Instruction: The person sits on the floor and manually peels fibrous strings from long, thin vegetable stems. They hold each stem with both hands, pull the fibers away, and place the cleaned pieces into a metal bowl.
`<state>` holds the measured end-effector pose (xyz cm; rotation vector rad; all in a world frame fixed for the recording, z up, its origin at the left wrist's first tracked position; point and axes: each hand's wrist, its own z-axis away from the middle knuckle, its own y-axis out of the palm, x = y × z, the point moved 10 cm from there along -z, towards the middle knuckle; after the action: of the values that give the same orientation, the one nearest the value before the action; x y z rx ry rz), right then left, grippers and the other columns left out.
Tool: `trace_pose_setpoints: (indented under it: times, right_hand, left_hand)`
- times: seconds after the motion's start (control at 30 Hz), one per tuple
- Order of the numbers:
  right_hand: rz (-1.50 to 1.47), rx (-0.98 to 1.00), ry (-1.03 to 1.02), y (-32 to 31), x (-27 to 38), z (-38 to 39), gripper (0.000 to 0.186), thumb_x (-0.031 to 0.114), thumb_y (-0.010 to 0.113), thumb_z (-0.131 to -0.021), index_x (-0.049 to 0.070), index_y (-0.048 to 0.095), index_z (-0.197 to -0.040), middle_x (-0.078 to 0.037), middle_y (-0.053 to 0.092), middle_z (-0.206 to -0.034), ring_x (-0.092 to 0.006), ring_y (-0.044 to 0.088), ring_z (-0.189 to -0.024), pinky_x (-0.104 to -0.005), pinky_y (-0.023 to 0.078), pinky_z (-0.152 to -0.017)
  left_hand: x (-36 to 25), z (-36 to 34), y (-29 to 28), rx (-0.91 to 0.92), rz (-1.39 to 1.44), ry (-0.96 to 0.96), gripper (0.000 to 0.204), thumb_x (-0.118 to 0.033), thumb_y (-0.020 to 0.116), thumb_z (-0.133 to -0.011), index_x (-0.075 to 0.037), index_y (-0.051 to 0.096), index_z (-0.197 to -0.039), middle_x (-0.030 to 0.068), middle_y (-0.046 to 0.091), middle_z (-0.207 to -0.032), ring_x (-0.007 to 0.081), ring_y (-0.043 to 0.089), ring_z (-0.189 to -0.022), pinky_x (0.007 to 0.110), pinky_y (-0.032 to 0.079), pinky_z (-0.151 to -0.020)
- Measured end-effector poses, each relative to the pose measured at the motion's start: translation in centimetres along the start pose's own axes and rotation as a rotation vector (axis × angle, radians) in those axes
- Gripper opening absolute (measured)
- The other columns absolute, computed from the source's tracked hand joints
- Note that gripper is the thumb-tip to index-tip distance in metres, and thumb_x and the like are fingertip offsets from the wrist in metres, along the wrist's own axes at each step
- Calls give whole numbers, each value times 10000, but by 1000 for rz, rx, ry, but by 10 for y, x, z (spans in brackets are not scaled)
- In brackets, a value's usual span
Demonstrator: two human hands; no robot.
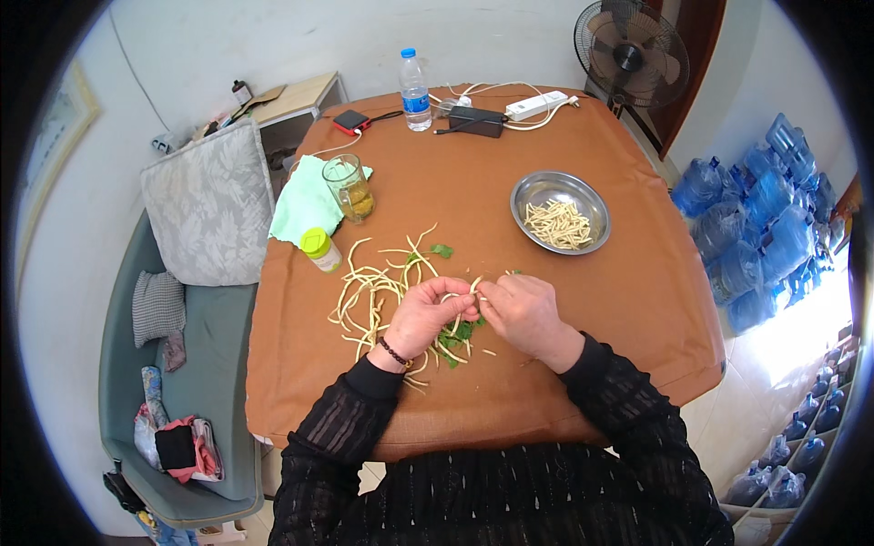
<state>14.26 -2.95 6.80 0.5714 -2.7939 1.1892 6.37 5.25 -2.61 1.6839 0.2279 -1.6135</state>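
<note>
My left hand (421,317), with a dark beaded bracelet at its wrist, pinches a pale long bean (475,284) between thumb and fingers. Close against it, my right hand (528,312) has its fingers closed on the same bean. Whole long beans (366,289) lie in a loose tangle on the table to the left, partly under my left hand. Green leaves (452,338) are scattered below my hands, with a short piece of bean (490,352) beside them. Farther right stands a steel bowl (596,196) with many short bean pieces (557,225) in it.
Left of the beans are a green-lidded jar (320,249), a glass mug (349,188) and a mint cloth (298,202). A water bottle (415,96), power adapter (477,122) and power strip (535,106) stand along the brown table's (455,196) far edge.
</note>
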Motion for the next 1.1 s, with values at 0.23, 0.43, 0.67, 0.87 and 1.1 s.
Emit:
trace_pose_setpoints:
  times: [0.23, 0.43, 0.67, 0.87, 1.1]
  right_hand:
    - [-945, 130, 696, 41, -51, 21, 61, 97, 606, -815, 52, 601, -774, 7, 536, -651, -144, 540, -552, -285, 416, -502]
    - [-1302, -204, 830, -1, -123, 21, 109, 101, 532, -933, 8, 588, -944, -21, 572, -709, -80, 480, -568, -241, 388, -511]
    - [277, -310, 151, -53, -89, -3, 215, 71, 644, -820, 28, 620, -1029, -130, 620, -887, -304, 603, -813, -352, 487, -728]
    - [-604, 180, 444, 26, -48, 14, 97, 91, 613, -874, 4, 631, -912, -93, 638, -772, -194, 606, -673, -294, 479, -626]
    - [-1162, 391, 716, 88, -32, 47, 164, 158, 612, -908, -4, 625, -923, 3, 605, -749, -62, 540, -667, -245, 457, -604]
  left_hand:
    - [-33, 9, 13, -29, -492, 395, 67, 8, 602, -891, 17, 605, -958, 61, 572, -1011, 134, 648, -829, 232, 534, -712]
    - [-32, 0, -13, -87, -214, 311, 73, -29, 595, -912, -17, 601, -984, 29, 608, -958, 112, 625, -847, 233, 497, -751]
    - [-12, -5, -20, -53, 89, 162, 109, -121, 569, -949, -68, 568, -1045, 26, 650, -926, 93, 601, -872, 236, 485, -758]
    - [-1, -9, -23, 14, 449, 85, 64, -133, 534, -965, -86, 553, -1005, 38, 616, -988, 151, 601, -908, 333, 504, -873]
    - [0, -14, -19, 40, 546, 109, 48, -131, 526, -968, -99, 555, -988, 81, 625, -1017, 231, 587, -1018, 386, 463, -946]
